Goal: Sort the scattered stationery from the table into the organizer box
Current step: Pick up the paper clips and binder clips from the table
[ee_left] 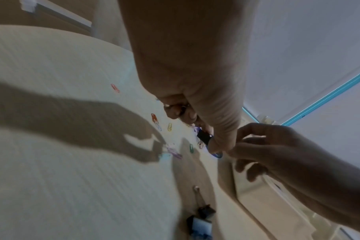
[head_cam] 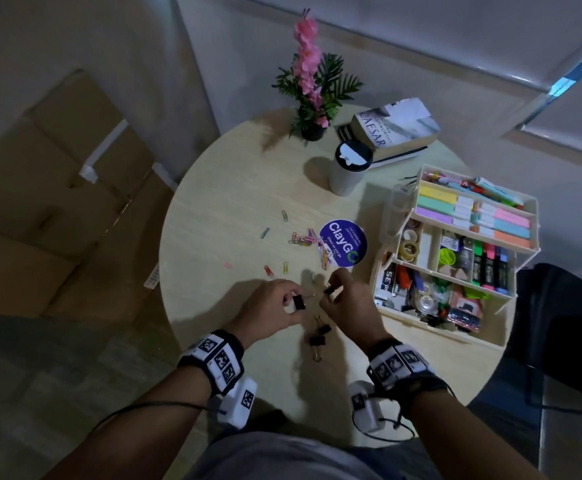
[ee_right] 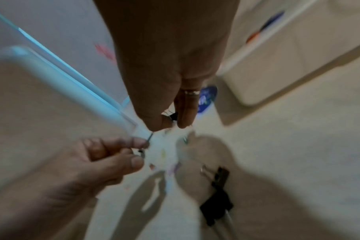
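My left hand [head_cam: 284, 301] pinches a black binder clip [head_cam: 298, 302] just above the round table [head_cam: 213, 216]; the same clip [ee_left: 204, 137] shows below the thumb in the left wrist view. My right hand [head_cam: 341, 289] pinches a second, smaller black binder clip [head_cam: 328, 291], seen again between its fingers [ee_right: 173, 116]. The two hands almost touch. Two more black binder clips [head_cam: 319, 336] lie on the table right below the hands. Coloured paper clips [head_cam: 305, 239] are scattered further out. The cream organizer box [head_cam: 405, 315] stands at the right, full of stationery.
A round blue sticker [head_cam: 343, 242] lies beyond the hands. A white cup with a black lid [head_cam: 348, 171], stacked books [head_cam: 395, 129] and a potted pink flower [head_cam: 312, 95] stand at the far side. Cardboard boxes [head_cam: 54, 188] sit on the floor to the left.
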`<state>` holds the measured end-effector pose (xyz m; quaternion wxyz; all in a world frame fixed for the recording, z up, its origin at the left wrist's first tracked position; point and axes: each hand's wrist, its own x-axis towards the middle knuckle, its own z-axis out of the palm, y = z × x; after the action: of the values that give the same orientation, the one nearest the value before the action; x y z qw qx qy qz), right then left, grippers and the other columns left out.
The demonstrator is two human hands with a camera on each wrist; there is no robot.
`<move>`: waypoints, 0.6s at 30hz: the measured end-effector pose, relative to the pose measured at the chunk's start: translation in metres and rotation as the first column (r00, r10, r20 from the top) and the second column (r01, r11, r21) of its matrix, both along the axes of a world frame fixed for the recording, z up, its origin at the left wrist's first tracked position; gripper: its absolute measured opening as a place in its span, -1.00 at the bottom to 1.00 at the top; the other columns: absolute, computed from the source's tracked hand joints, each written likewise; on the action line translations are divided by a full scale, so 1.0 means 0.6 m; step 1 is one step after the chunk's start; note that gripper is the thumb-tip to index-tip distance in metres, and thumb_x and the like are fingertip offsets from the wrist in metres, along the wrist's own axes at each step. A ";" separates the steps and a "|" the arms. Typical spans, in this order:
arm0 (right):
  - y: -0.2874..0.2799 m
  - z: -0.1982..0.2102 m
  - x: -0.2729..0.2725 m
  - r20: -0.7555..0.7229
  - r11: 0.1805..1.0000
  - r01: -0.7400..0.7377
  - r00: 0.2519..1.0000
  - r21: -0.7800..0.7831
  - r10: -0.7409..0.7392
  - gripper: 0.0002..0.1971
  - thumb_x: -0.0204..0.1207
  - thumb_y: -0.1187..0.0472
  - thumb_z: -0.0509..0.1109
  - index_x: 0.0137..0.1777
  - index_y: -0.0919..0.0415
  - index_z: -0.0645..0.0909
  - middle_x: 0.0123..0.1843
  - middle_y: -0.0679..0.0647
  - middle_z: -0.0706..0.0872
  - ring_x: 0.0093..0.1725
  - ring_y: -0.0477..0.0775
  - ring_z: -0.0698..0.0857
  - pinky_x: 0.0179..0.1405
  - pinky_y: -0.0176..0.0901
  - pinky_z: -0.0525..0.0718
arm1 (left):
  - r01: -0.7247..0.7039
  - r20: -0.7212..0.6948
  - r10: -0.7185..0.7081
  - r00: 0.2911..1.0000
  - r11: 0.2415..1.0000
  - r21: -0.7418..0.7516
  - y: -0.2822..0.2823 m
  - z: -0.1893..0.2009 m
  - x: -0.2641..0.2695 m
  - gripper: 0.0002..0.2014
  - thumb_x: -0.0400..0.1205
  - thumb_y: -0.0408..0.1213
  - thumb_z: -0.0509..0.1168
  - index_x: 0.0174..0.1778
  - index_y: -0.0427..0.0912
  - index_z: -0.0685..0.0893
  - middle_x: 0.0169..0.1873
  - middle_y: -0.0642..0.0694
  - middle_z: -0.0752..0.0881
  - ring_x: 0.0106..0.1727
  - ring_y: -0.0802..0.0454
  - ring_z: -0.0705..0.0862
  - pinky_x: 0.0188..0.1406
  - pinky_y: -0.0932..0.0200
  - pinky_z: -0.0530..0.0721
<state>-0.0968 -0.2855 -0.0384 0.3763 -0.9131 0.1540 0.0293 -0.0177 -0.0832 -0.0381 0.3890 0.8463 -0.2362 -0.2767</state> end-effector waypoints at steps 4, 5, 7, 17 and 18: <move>-0.087 0.060 -0.085 0.110 0.990 0.138 0.984 0.040 -0.142 -0.68 0.51 0.19 0.54 0.21 -0.01 0.58 -0.04 -0.12 0.77 -0.25 -0.13 0.73 -0.28 -0.19 0.70 | -0.002 -0.026 0.001 1.000 0.998 -0.064 -0.054 0.006 -0.011 -0.70 0.49 -0.23 0.63 0.12 0.00 0.78 -0.34 -0.03 0.57 -0.37 0.19 0.48 -0.29 0.22 0.52; -0.117 0.068 -0.107 0.126 0.983 0.181 0.975 0.027 -0.183 -0.70 0.52 0.15 0.54 0.20 -0.01 0.59 -0.05 -0.12 0.76 -0.26 -0.12 0.72 -0.29 -0.15 0.69 | 0.005 -0.043 -0.008 0.999 0.997 -0.072 -0.076 0.010 -0.015 -0.70 0.49 -0.22 0.63 0.12 0.02 0.78 -0.34 0.02 0.54 -0.36 0.19 0.47 -0.28 0.20 0.53; -0.178 0.075 -0.144 0.095 0.966 0.260 0.961 0.010 -0.260 -0.74 0.52 0.11 0.54 0.15 -0.01 0.60 -0.08 -0.08 0.78 -0.25 -0.07 0.73 -0.29 -0.09 0.69 | 0.031 -0.062 -0.037 0.997 0.995 -0.097 -0.127 0.023 -0.027 -0.70 0.54 -0.23 0.61 0.16 0.01 0.77 -0.33 0.12 0.52 -0.34 0.19 0.50 -0.25 0.24 0.54; -0.334 0.033 -0.194 -0.210 0.989 0.101 0.970 -0.108 -0.122 -0.77 0.41 0.38 0.54 0.02 0.14 0.81 -0.27 -0.23 0.71 -0.17 -0.08 0.64 -0.38 -0.52 0.38 | 0.308 -0.065 -0.306 0.950 0.951 0.022 -0.361 0.062 -0.097 -0.70 0.74 -0.25 0.41 0.40 -0.09 0.69 -0.15 0.15 0.57 -0.17 0.20 0.58 -0.22 0.38 0.49; -0.337 0.028 -0.194 -0.206 0.991 0.090 0.973 -0.096 -0.108 -0.77 0.41 0.40 0.52 0.01 0.15 0.83 -0.21 -0.15 0.81 -0.16 -0.06 0.69 -0.37 -0.52 0.37 | 0.326 -0.055 -0.324 0.945 0.944 0.054 -0.377 0.062 -0.102 -0.69 0.73 -0.25 0.41 0.40 -0.08 0.69 -0.13 0.11 0.58 -0.15 0.14 0.60 -0.17 0.28 0.55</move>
<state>-0.2131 -0.4878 -0.0217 0.3193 -0.9114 0.2394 0.1007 -0.0792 -0.3094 -0.0012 0.3167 0.8011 -0.3550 -0.3633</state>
